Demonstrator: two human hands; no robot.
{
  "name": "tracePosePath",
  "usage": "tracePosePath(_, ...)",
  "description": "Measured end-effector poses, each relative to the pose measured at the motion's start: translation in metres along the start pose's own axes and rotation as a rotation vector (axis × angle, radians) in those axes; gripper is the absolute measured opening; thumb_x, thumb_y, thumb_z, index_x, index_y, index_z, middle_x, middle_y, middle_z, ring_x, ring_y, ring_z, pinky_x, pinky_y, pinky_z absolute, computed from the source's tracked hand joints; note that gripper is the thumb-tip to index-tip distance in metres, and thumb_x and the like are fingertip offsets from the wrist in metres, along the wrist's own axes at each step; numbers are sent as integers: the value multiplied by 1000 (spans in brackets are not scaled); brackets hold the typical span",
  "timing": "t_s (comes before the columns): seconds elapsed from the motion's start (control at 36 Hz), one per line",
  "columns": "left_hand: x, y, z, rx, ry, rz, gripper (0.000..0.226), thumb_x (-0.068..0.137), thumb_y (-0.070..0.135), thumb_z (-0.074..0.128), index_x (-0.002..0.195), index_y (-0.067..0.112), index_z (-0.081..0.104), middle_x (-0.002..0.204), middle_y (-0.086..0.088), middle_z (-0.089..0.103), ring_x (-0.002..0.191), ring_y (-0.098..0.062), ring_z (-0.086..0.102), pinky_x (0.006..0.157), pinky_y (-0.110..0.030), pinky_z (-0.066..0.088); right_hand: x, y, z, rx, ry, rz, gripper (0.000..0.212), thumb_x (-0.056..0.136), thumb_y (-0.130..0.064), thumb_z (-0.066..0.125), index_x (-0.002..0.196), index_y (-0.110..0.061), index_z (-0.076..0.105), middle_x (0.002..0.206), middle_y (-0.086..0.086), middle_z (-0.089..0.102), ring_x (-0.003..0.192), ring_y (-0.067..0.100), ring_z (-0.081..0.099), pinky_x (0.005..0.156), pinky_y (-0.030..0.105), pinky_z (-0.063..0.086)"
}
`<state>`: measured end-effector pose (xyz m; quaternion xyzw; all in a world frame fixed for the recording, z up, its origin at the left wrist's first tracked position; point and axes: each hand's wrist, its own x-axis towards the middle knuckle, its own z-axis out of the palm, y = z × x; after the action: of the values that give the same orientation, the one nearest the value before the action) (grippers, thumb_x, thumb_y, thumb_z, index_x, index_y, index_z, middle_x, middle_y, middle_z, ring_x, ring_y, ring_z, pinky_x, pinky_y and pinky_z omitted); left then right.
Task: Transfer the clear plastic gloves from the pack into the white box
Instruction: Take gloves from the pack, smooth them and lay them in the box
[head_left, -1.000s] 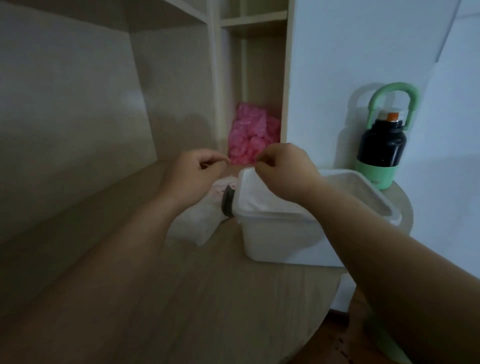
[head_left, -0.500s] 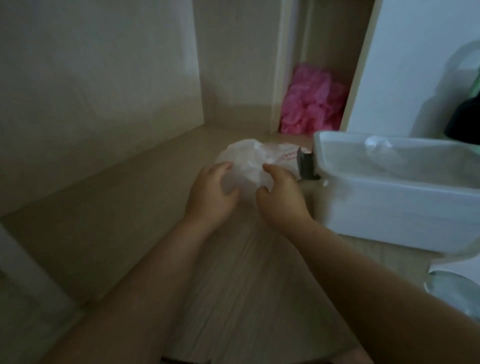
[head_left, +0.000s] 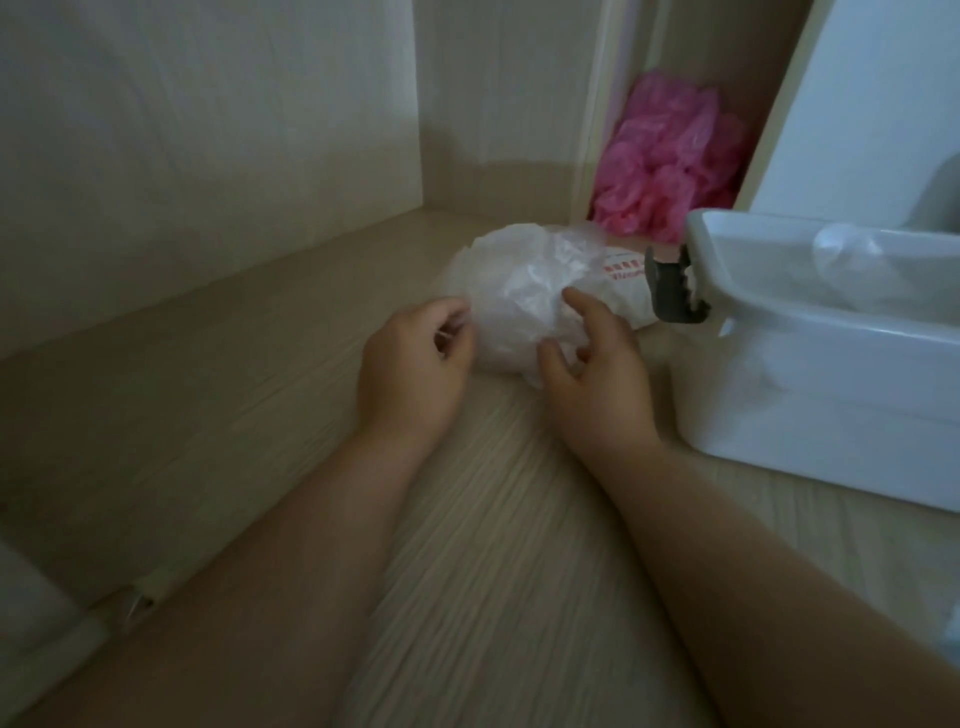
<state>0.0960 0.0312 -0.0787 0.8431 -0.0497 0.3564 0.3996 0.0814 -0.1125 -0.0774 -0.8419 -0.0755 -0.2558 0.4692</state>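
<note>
**Both hands on the pack, working a glove loose**

The pack (head_left: 524, 291) of clear plastic gloves lies on the wooden surface (head_left: 493, 519), just left of the white box (head_left: 810, 384) and near its grey latch (head_left: 672, 291). The box stands open, and some clear gloves (head_left: 852, 260) already lie crumpled inside it, so the transfer appears to be partly done.

The left hand (head_left: 415, 364) sits at the pack's left edge. Its grip is curled tight and seems to pinch a wisp of film, though blur makes that hard to confirm. The right hand (head_left: 597, 369) has a wide, loose grip: the index fingertip (head_left: 574, 300) rests on top of the pack and the thumb lies against its near side, but the fingers have closed on nothing.

The step in hand looks like drawing the next glove out. To do it well, one hand should anchor the pack flat against the surface while the other pinches a single layer near the opening and pulls it out slowly. The film is thin, slippery and clingy, so a hasty tug would likely drag several gloves along or lift the whole pack. A short carry to the right, over the box rim, would then be enough.

A pink plastic bundle (head_left: 670, 161) sits in the shelf nook behind, apart from the work.
</note>
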Motion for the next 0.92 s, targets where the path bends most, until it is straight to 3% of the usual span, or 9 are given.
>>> tracePosePath(0.08, -1, 5, -3, -7, 46, 48, 27, 84, 29, 58, 100, 14, 73, 90, -3, 69, 73, -13, 58, 69, -21, 44, -3, 1, -1, -56, 50, -85, 41, 90, -20, 61, 130, -16, 53, 130, 2, 50, 112, 3, 42, 93, 12, 29)
tracePosePath(0.19, -5, 10, -4, -54, 4, 142, 24, 87, 21, 61, 108, 14, 71, 101, -3, 60, 69, 1, 50, 71, 1, 36, -3, 3, -2, -110, 105, -112, 30, 89, -23, 63, 117, -11, 63, 121, 5, 55, 109, 11, 48, 81, 7, 26)
tracePosePath(0.36, -5, 6, -3, -151, -65, -14, 44, 79, 18, 73, 120, 19, 56, 111, 0, 55, 86, -6, 55, 71, -2, 36, -8, 0, -4, -11, 83, -122, 13, 92, -24, 57, 85, -15, 63, 78, -3, 59, 74, 7, 52, 65, 19, 35)
tracePosePath(0.44, -5, 3, -5, -184, -61, -66, 44, 77, 20, 75, 113, 23, 50, 113, 3, 55, 98, -12, 56, 76, -11, 40, -13, -6, -7, 94, 38, -102, 16, 95, -24, 53, 79, -22, 53, 67, -10, 53, 65, 0, 50, 59, 13, 37)
tracePosePath(0.53, -5, 5, -9, -221, -93, -126, 41, 76, 21, 76, 106, 25, 47, 102, 10, 54, 85, -10, 56, 71, -16, 43, -15, -11, -10, 189, 23, -51, 18, 97, -25, 48, 79, -26, 47, 68, -10, 53, 63, -4, 50, 57, 12, 40)
tracePosePath(0.67, -9, 6, -8, -201, -159, -91, 25, 82, 18, 71, 98, 25, 53, 83, 12, 58, 69, 0, 55, 67, -13, 44, -15, -13, -12, 263, 70, 6, 21, 99, -26, 42, 78, -25, 44, 79, -7, 60, 68, -3, 53, 66, 29, 48)
tracePosePath(0.72, -8, 7, -10, -222, -113, -72, 24, 83, 16, 70, 94, 28, 53, 86, 11, 59, 67, 2, 55, 63, -7, 41, -15, -13, -13, 264, 78, 13, 22, 99, -26, 41, 77, -27, 44, 78, -8, 59, 67, -4, 53, 65, 27, 47)
tracePosePath(0.81, -6, 8, -15, -292, -30, -60, 32, 79, 13, 72, 85, 35, 50, 88, 13, 57, 68, -3, 55, 67, -14, 43, -15, -11, -13, 269, 70, 25, 20, 98, -28, 44, 78, -28, 44, 74, -9, 59, 65, -3, 54, 62, 18, 44)
tracePosePath(0.92, -6, 10, -19, -338, 9, -56, 35, 77, 12, 75, 79, 34, 48, 82, 12, 55, 70, -4, 55, 68, -19, 44, -14, -7, -12, 234, -39, 43, 19, 90, -21, 59, 101, -28, 45, 75, -9, 58, 62, -4, 55, 59, 9, 42)
